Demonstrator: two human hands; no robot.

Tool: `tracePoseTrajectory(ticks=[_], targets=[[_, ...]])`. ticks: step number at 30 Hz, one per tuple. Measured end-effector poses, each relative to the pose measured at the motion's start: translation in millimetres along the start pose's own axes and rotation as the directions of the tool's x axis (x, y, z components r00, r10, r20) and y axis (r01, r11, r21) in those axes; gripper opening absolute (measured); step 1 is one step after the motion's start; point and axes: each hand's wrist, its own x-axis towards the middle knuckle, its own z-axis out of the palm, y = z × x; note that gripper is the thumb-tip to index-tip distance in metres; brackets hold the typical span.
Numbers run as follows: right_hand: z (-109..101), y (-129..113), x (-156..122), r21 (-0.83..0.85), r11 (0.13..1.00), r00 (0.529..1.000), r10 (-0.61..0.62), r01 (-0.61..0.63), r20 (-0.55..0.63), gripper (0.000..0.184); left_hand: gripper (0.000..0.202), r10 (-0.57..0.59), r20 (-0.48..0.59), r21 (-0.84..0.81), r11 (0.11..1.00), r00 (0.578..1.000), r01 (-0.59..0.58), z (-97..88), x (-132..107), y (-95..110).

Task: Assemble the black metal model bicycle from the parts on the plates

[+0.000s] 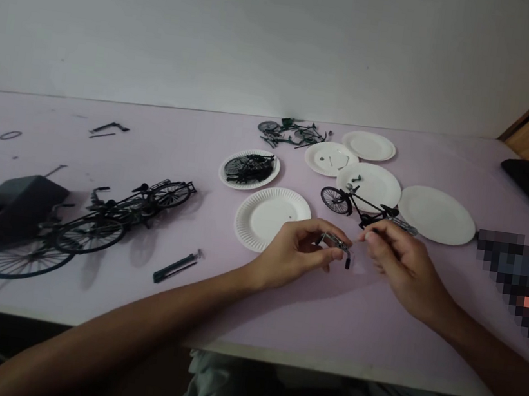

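Observation:
Between the thumb and fingers of my left hand [289, 253] is a small silver model-bicycle handlebar [337, 241] with a black grip at its end. My right hand [397, 258] is closed in a pinch just to the right of it. Part of a small dark piece shows at those fingertips, too small and hidden to name. Behind my hands stands a partly built black model bicycle [352, 202], its front wheel to the left and its rear end partly hidden by my right hand.
Several white paper plates [438, 214] lie behind my hands; one plate [222, 176] bears black wheels. Dark green bicycle parts [292, 133] lie at the back. Assembled model bicycles [95, 228] stand at left, near a dark box [25, 202]. A small pump-like piece [176, 267] lies in front.

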Motion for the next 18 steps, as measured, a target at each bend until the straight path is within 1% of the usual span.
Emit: tracePoseTrajectory(ticks=[2, 4, 5, 7, 10, 12, 14, 16, 18], targets=[[-3, -2, 0, -0.05, 0.996, 0.996, -0.077, 0.074, -0.053, 0.022, 0.015, -0.043, 0.054, -0.03, 0.999, 0.998, 0.045, -1.1, 0, 1], [-7, -6, 0, -0.1, 0.979, 0.979, -0.187, 0.18, -0.077, 0.019, 0.013, -0.098, 0.136, -0.063, 0.992, 0.986, 0.107, -2.3, 0, 2], [-8, -8, 0, -0.117, 0.968, 0.968, -0.235, 0.224, -0.089, 0.017, 0.012, -0.132, 0.183, -0.067, 0.987, 0.974, 0.146, -3.2, 0, 2], [-10, -13, -2, -0.128, 0.952, 0.951, -0.291, 0.277, -0.102, 0.014, 0.013, -0.198, 0.262, -0.064, 0.973, 0.945, 0.222, -5.8, 0, 2], [-10, -15, -4, -0.084, 0.932, 0.93, -0.36, 0.354, -0.071, 0.009, 0.016, -0.231, 0.348, -0.073, 0.96, 0.909, 0.272, -10.8, 0, 1], [-11, -13, -5, -0.057, 0.908, 0.907, -0.419, 0.416, -0.053, 0.005, 0.018, -0.224, 0.386, -0.086, 0.957, 0.895, 0.277, -13.8, 1, 0], [-13, -10, -4, -0.055, 0.886, 0.886, -0.463, 0.461, -0.038, 0.007, 0.02, -0.221, 0.405, -0.096, 0.955, 0.887, 0.282, -15.7, 2, -1], [-18, -9, -4, -0.109, 0.867, 0.871, -0.49, 0.486, -0.017, 0.012, 0.02, -0.222, 0.404, -0.105, 0.953, 0.888, 0.286, -16.7, 3, -1], [-24, -10, -3, -0.192, 0.843, 0.861, -0.508, 0.503, 0.024, 0.013, 0.019, -0.222, 0.399, -0.116, 0.95, 0.889, 0.289, -17.3, 3, -2]])
